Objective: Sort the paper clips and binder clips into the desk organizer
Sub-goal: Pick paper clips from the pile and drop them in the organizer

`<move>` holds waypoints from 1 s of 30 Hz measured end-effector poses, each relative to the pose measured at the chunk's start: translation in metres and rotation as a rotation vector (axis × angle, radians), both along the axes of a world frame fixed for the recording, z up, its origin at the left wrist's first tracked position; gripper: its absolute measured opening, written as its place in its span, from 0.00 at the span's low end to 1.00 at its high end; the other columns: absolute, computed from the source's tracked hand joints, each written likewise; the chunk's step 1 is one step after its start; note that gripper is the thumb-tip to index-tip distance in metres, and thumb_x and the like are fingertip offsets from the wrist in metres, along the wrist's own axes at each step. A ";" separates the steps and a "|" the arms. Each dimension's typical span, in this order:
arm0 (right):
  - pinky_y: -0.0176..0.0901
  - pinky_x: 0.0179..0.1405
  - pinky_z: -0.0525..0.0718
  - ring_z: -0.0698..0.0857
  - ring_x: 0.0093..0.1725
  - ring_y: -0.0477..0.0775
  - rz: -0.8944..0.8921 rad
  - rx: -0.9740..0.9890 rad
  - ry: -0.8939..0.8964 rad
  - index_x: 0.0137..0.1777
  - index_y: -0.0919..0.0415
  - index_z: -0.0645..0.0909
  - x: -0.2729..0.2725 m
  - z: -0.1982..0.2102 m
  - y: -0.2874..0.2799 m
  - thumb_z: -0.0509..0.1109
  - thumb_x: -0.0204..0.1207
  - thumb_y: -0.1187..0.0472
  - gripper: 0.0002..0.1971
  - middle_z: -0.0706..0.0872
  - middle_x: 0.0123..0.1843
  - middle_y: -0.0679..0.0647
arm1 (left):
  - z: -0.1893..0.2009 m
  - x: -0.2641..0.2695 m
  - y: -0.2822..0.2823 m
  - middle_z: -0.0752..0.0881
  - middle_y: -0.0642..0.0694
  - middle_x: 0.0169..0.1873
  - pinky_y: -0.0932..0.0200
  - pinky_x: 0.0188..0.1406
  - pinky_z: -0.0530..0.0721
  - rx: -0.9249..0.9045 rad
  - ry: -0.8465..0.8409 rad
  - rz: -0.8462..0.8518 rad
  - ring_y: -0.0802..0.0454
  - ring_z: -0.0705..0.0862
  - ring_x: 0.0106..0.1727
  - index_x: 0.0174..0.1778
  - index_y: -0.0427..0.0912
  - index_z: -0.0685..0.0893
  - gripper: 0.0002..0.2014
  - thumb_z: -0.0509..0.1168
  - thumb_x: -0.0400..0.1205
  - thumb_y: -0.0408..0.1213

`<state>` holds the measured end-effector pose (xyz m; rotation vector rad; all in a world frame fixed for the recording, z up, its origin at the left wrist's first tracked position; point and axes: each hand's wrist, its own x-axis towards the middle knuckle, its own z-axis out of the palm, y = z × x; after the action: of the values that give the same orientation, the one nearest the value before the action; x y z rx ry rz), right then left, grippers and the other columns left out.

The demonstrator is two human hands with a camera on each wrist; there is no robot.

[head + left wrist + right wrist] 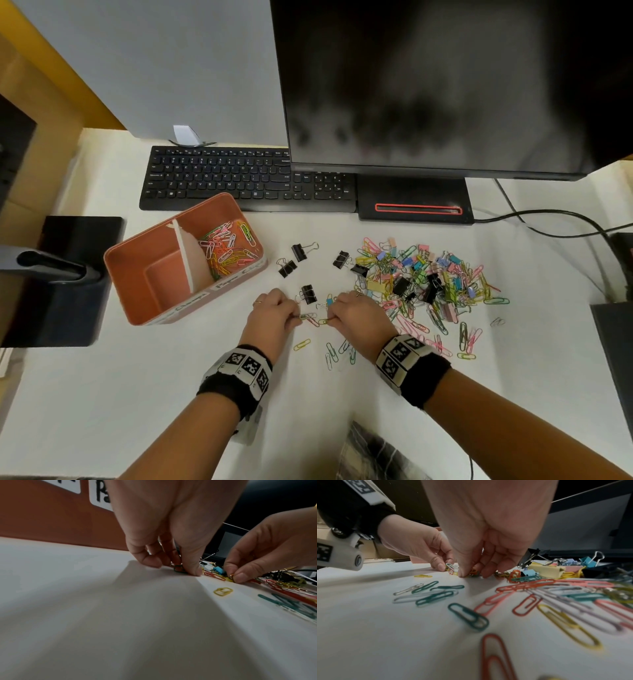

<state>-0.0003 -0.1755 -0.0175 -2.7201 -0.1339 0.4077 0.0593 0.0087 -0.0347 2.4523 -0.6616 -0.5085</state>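
An orange desk organizer [137, 274] stands at left; its right compartment holds several coloured paper clips [226, 246], and its left compartment looks bare. A mixed pile of paper clips and binder clips [428, 277] lies at right. Loose black binder clips [298, 251] sit between them. My left hand [297, 317] pinches a small paper clip [179, 569] against the white table. My right hand [330, 319] is a few centimetres to its right and pinches a yellow paper clip [230, 576] on the table. Loose paper clips [435, 596] lie in front of both hands.
A black keyboard [239, 178] and a monitor [445, 85] on its stand base [414, 202] fill the back of the table. Cables [548, 222] run to the right. A black block [68, 274] stands left of the organizer, and a dark object [616, 342] sits at the right edge.
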 end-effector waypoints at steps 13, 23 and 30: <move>0.38 0.46 0.79 0.79 0.40 0.45 -0.138 0.383 -0.076 0.46 0.56 0.84 0.048 0.093 0.025 0.68 0.77 0.57 0.05 0.83 0.44 0.49 | 0.127 0.043 0.055 0.82 0.50 0.41 0.80 0.42 0.76 -0.244 -0.135 0.239 0.61 0.82 0.41 0.37 0.45 0.84 0.05 0.73 0.72 0.35; 0.50 0.59 0.82 0.84 0.53 0.52 -0.148 0.423 -0.099 0.63 0.55 0.80 0.135 0.099 0.083 0.69 0.76 0.59 0.15 0.84 0.59 0.53 | 0.136 0.097 0.060 0.83 0.41 0.59 0.54 0.65 0.75 0.030 -0.153 0.385 0.47 0.81 0.60 0.64 0.39 0.80 0.19 0.68 0.77 0.35; 0.43 0.56 0.83 0.73 0.42 0.31 -0.151 0.235 0.068 0.63 0.46 0.77 0.010 0.062 -0.005 0.68 0.77 0.53 0.15 0.79 0.55 0.43 | 0.084 0.018 0.033 0.81 0.53 0.40 0.73 0.35 0.75 -0.103 0.055 0.059 0.66 0.78 0.37 0.49 0.48 0.82 0.07 0.70 0.76 0.36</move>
<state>0.0096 -0.1806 0.0443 -2.4625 0.0394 0.4119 0.0775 0.0417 0.0497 2.3453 -0.5764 -0.5039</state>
